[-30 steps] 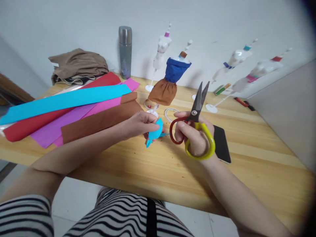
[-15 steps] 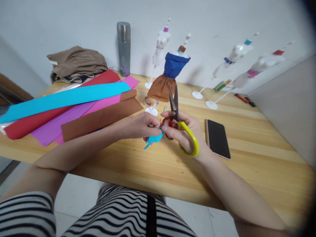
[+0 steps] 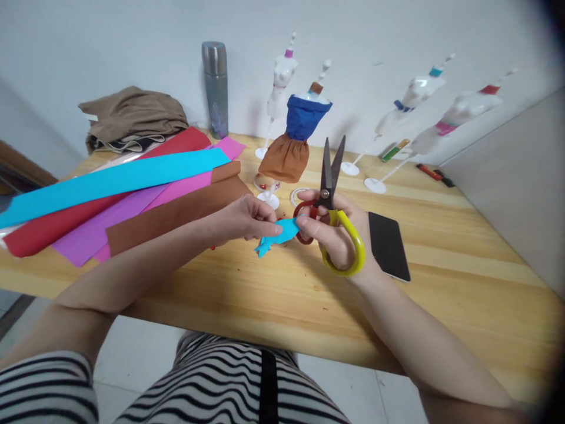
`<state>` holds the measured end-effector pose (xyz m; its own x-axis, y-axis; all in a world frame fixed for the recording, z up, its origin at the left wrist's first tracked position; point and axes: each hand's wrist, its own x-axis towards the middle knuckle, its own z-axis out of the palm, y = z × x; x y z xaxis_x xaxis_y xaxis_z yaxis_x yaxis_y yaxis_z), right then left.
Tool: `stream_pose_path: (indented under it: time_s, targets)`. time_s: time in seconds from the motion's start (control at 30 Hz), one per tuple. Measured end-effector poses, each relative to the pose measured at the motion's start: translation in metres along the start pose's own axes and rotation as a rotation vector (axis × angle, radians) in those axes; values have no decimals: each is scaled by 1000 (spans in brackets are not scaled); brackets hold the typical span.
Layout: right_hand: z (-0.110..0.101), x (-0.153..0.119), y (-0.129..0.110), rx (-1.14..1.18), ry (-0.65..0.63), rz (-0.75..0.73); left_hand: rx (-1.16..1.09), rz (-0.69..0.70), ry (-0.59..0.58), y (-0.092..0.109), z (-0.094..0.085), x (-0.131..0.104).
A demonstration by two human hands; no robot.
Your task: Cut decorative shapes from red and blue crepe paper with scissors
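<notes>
A small cyan paper piece (image 3: 285, 229) is stretched between my two hands above the wooden table. My left hand (image 3: 251, 219) pinches its left part between thumb and fingers, and a narrow end hangs below. The thumb and fingertips of my right hand (image 3: 331, 229) grip its right end. Scissors (image 3: 327, 194) with one red and one yellow handle loop also hang on my right hand, their dark blades parted and pointing up. Just behind stands a mannequin (image 3: 308, 118) wearing a blue top and a brown gathered skirt.
Coloured sheets (image 3: 176, 200) lie at the left, below brown folded cloth (image 3: 136, 115) and a flask (image 3: 216, 88). A phone (image 3: 388, 244) lies right of my right hand. White mannequins (image 3: 282, 76) stand along the back, others at the right. A tape roll (image 3: 296, 197) lies behind my hands.
My hands have moved apart, so the cyan piece now shows spread out between them. The scissors have tilted to the right, with their blades wider apart. The whole view has shifted slightly.
</notes>
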<state>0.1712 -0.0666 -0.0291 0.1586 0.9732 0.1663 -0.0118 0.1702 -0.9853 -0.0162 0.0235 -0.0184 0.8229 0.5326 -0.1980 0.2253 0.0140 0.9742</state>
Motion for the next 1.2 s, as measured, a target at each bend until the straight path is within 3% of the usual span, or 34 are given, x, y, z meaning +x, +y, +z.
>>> stream_pose_path:
  time_s: [0.17, 0.4, 0.57, 0.73, 0.87, 1.07, 1.2]
  targets:
    - [-1, 2, 4, 22, 12, 9, -97, 0, 5, 7, 5, -3]
    - [-3, 3, 7, 25, 3, 15, -20, 2, 24, 7, 5, -1]
    - [-7, 6, 15, 72, 27, 19, 174, 179, 206, -3, 6, 0]
    - [-7, 8, 18, 195, -16, 165, 615, 471, 482, -6, 4, -4]
    - [-6, 5, 13, 219, -124, 237, 803, 603, 374, -3, 0, -8]
    - [1, -3, 12, 142, -97, 228, 967, 608, 191, -1, 0, -10]
    - [5, -4, 16, 118, -107, 226, 1024, 641, 176, -8, -2, -8]
